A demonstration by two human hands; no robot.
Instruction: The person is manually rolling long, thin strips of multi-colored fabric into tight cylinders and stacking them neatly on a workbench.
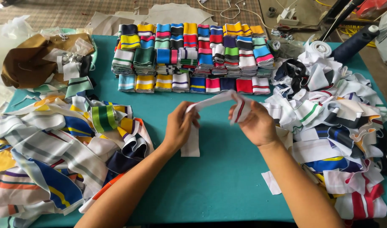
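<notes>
Both hands up over mid table (210, 185), w/ one white strip (214, 99) stretched between them. Left hand (179, 126) pinches strip's left end, fingers closed on it; from that grip a white tail hangs down near side of the hand, almost to the teal top. Right hand (253, 122) is clamped on strip's right end, where a dark-and-red stripe shows, folded over the fingers. Strip arcs slightly up btwn the hands, just near of the stack (193, 57). Stack = folded striped bands in neat rows, far centre, many colours. Left side: loose pile (54, 147) of striped strips, spread wide, near left forearm. Right side: bigger heap (341, 122), mostly white strips w/ coloured stripes, touching right forearm's outer side. Far left: brown cloth (26, 61) bunched up. Far right: white tape roll (320, 48) and a dark spool (353, 42). Small white scrap (271, 182) lies flat on table just left of right forearm.
</notes>
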